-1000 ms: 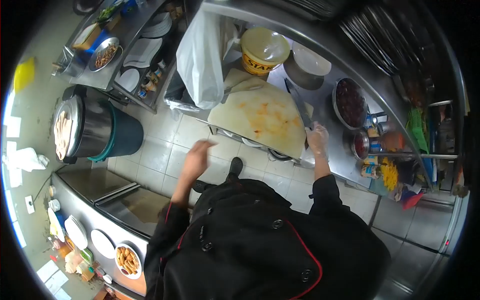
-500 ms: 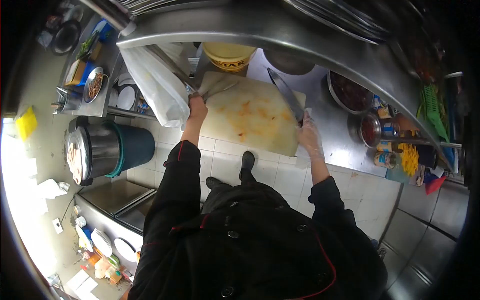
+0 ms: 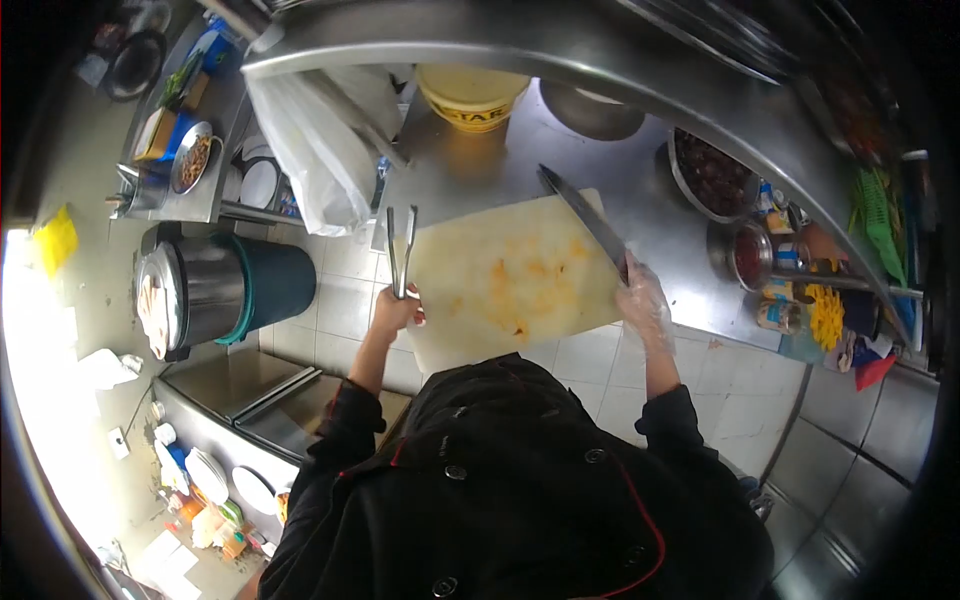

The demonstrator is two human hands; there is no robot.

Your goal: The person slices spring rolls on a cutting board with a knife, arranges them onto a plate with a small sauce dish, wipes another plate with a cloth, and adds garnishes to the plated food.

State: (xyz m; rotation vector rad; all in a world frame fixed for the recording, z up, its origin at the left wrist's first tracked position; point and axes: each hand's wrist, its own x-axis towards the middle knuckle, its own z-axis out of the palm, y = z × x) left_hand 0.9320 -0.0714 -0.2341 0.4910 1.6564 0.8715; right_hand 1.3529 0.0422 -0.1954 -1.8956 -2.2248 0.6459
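Note:
Stained with orange bits, a pale cutting board [image 3: 455, 250] juts over the near edge of the steel counter. My left hand [image 3: 398, 310], bare, is closed around metal tongs [image 3: 407, 250] at the board's left edge; their two arms point away from me, apart at the tips. At the right edge, my right hand [image 3: 645, 300] in a clear plastic glove is closed on the handle of a large knife [image 3: 590, 220]. Its blade slants up and left across the board's far right corner. Whether fingers of either hand also grip the board, I cannot tell.
A yellow tub [image 3: 472, 100] and a metal bowl [image 3: 592, 108] stand behind the board. Dark red food fills a pan [image 3: 715, 178] at right. Overhead runs a steel shelf [image 3: 430, 58]. A white plastic bag [image 3: 315, 170] hangs at left, above a teal bin [image 3: 278, 283].
The board has shifted toward my body, off the counter's near edge. My left hand came nearer with the tongs, away from the plastic bag. My right hand and the knife moved nearer and slightly right.

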